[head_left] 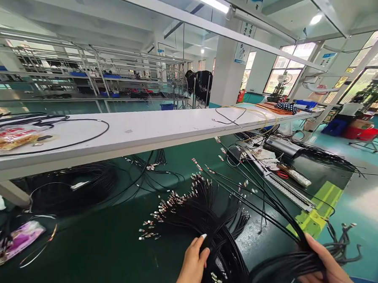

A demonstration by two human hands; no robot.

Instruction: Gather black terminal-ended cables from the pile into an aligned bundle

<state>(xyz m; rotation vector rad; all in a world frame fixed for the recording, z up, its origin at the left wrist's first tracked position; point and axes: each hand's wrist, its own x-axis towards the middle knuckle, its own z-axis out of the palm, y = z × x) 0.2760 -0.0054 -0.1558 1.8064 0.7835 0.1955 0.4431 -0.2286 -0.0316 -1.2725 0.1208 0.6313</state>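
Black cable bundle lies fanned on the green counter, metal terminals spread outward. Left hand fingers pinch strands near the bundle's neck, apparently to separate them. Right hand fingers are clenched around the gathered tail, keeping it together. No containers hold cables; a snack packet lies on the white shelf.

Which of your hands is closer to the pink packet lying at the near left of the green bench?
Left. The left hand grips the black cable bundle mid-bench, well right of the pink packet. The right hand holds cables farther right, near the bench edge.
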